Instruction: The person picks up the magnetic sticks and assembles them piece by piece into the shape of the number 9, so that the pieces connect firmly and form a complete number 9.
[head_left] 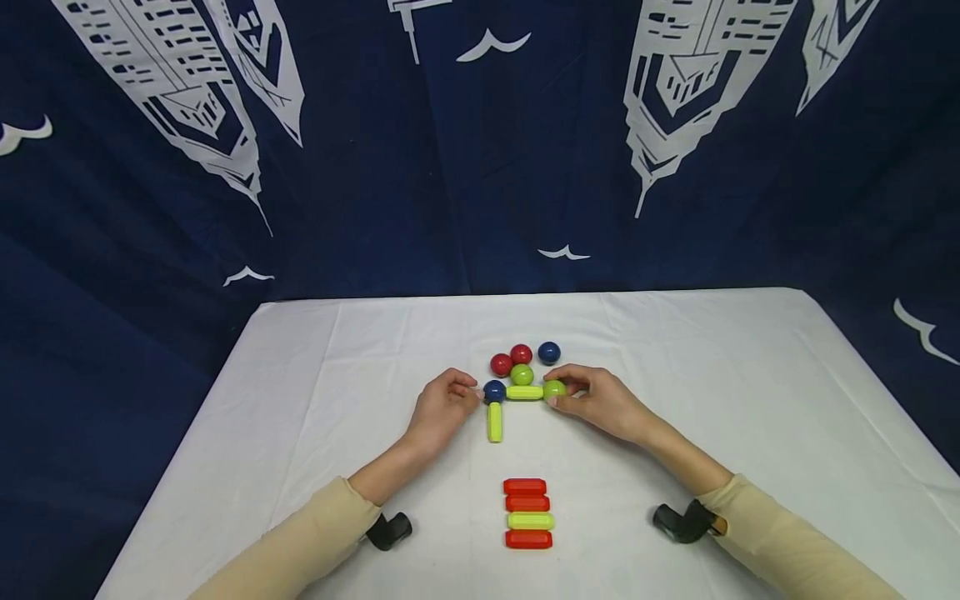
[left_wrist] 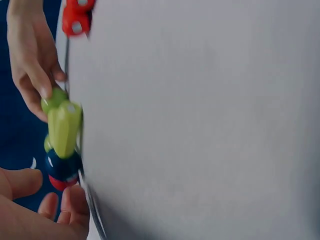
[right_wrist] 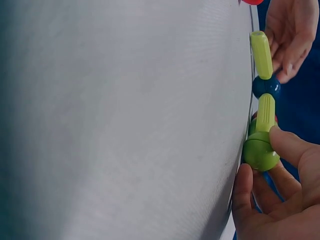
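A blue ball (head_left: 494, 392) joins two yellow-green rods: one rod (head_left: 524, 392) runs right to a green ball (head_left: 554, 390), the other rod (head_left: 495, 422) points toward the near edge. My right hand (head_left: 606, 403) pinches that green ball between thumb and fingers; the right wrist view shows the thumb (right_wrist: 292, 145) on its side. My left hand (head_left: 442, 406) is beside the blue ball, its thumb and fingers apart around it in the left wrist view. Whether a left fingertip touches the ball is hard to tell.
Behind the joined pieces lie two red balls (head_left: 501, 364), a loose green ball (head_left: 522, 374) and another blue ball (head_left: 549, 353). Nearer the front, three red rods (head_left: 528, 539) and a yellow-green rod (head_left: 531, 521) form a stack-like row on the white tablecloth (head_left: 360, 350).
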